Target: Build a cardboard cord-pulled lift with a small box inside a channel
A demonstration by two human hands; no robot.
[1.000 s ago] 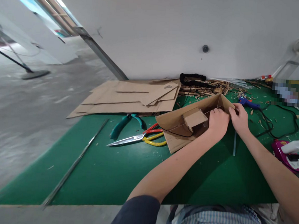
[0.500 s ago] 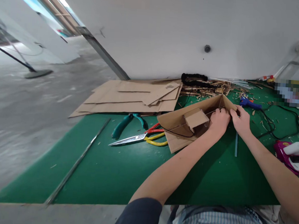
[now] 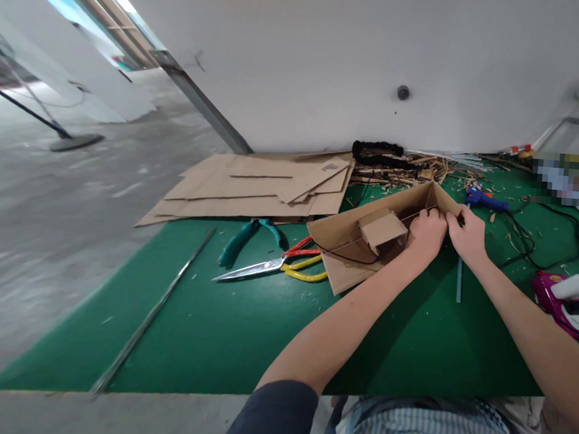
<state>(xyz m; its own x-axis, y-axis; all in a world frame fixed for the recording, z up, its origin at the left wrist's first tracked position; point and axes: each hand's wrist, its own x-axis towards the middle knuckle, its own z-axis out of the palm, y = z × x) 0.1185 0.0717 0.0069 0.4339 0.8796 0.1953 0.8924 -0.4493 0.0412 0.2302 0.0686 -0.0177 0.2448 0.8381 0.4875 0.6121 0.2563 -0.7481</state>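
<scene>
An open cardboard box (image 3: 354, 221) stands in front of me on the green table, with a smaller cardboard block (image 3: 383, 230) inside it. A dark cord and a thin pale line run across the box. My left hand (image 3: 427, 231) reaches inside near the far right corner, fingers curled against the box wall; the fingertips are partly hidden. Outside that same wall, my right hand (image 3: 467, 236) pinches its edge between thumb and fingers. A narrow bluish strip (image 3: 459, 280) lies just below my right hand.
Scissors (image 3: 265, 267) with red and yellow handles and teal pliers (image 3: 237, 243) lie left of the box. Flat cardboard sheets (image 3: 242, 186) are stacked behind them. Thin rods (image 3: 157, 307) lie further left. A blue glue gun (image 3: 486, 200) and a magenta device (image 3: 553, 301) sit at right.
Both hands stay at the same corner of the box with hardly any movement. The whole view has shifted very slightly.
</scene>
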